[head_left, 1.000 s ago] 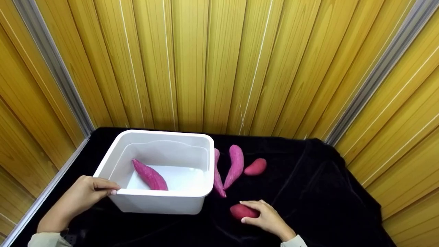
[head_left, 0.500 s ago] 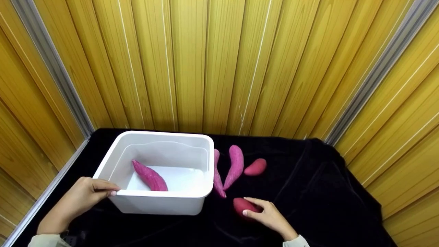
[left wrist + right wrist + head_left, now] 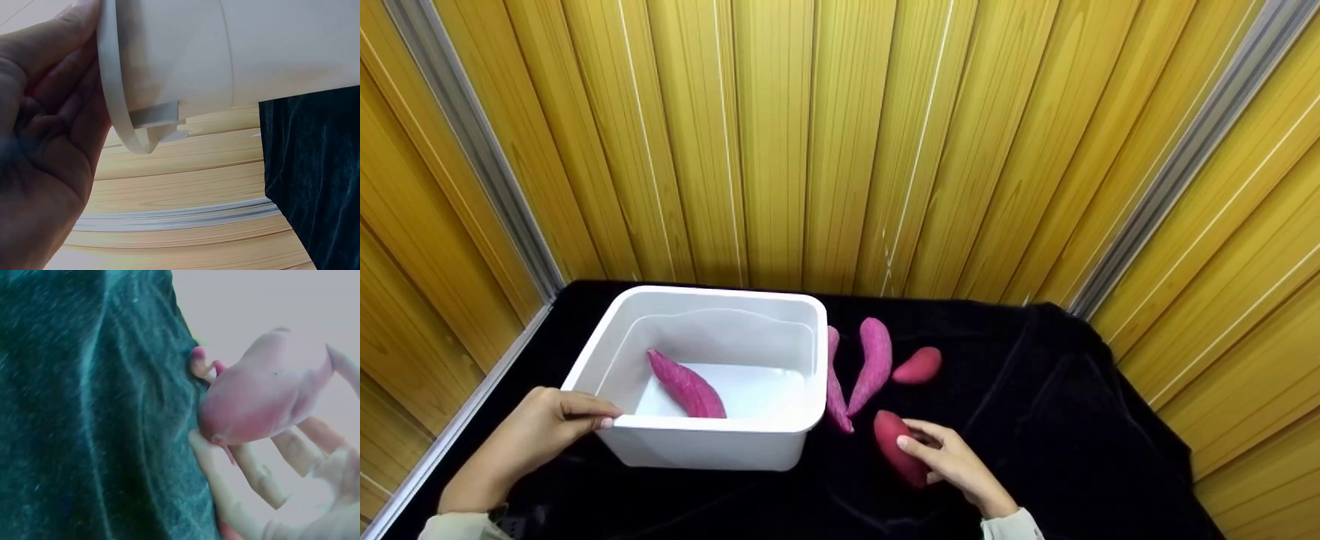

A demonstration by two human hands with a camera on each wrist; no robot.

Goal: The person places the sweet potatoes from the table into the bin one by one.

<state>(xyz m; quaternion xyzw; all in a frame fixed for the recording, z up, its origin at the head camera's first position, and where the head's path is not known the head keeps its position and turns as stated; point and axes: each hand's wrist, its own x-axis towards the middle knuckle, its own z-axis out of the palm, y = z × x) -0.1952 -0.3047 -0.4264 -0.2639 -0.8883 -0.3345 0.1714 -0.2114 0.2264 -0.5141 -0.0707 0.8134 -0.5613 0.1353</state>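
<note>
One black velvety cloth bears a white rectangular plastic tub, pinched at its near-left corner by the left hand. Right of the tub, the right hand pinches a smooth red oval tuber, seemingly raised, though the washed-out right wrist view leaves contact uncertain. Sound handling calls for a steady tub and even pressure round the tuber's middle.
</note>
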